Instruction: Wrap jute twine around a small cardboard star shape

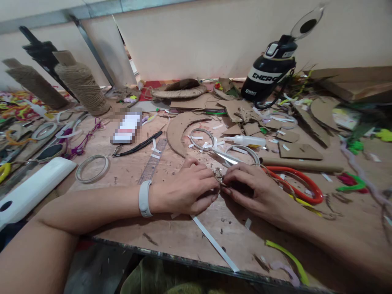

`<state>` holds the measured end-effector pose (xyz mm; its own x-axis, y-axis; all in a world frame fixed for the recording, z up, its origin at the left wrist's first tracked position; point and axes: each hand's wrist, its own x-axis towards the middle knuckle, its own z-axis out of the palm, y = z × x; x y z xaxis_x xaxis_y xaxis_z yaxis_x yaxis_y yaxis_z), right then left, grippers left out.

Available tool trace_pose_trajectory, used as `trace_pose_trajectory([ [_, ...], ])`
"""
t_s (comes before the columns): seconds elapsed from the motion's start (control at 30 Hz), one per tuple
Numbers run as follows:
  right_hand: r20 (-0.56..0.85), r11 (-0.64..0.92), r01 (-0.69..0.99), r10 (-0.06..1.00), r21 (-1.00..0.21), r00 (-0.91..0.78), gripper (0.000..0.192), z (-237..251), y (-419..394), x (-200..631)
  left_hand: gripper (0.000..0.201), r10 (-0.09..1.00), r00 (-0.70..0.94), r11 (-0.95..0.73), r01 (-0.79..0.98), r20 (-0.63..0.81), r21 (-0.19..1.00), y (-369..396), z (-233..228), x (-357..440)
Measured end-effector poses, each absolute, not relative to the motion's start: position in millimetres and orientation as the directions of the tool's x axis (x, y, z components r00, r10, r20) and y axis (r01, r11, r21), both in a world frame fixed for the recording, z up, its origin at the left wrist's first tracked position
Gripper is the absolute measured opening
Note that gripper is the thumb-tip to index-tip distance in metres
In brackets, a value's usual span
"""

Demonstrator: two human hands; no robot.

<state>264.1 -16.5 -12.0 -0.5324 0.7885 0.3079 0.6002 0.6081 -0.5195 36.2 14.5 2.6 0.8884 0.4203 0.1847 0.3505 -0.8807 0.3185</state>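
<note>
Over the middle of the table, my left hand (196, 185) and my right hand (252, 185) meet almost fingertip to fingertip. Both are closed, fingers curled in. A small brownish, twine-like piece (219, 175) shows between the fingertips; most of it is hidden. Beside my right hand lie scissors with orange handles (317, 196), their blades (225, 157) pointing left behind the fingers. A long white paper strip (214, 243) runs from under my left hand to the table edge. Just beyond the hands are two rings (202, 139) and a glue bottle (248, 141).
Twine spools (82, 87) stand back left, and a black bottle (263, 73) back right. Cardboard scraps (298, 151) cover the right side. A phone (126, 128), a clear ruler (153, 161), another ring (92, 168) and a long white object (36, 190) lie to the left.
</note>
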Motion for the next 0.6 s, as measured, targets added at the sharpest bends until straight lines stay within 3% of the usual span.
trace_pose_trajectory([
  [0.6, 0.291, 0.584, 0.630, 0.808, -0.513, -0.512, 0.005, -17.6, -18.3, 262.4, 0.015, 0.456, 0.859, -0.859, 0.355, 0.232, 0.370, 15.0, -3.6, 35.9],
])
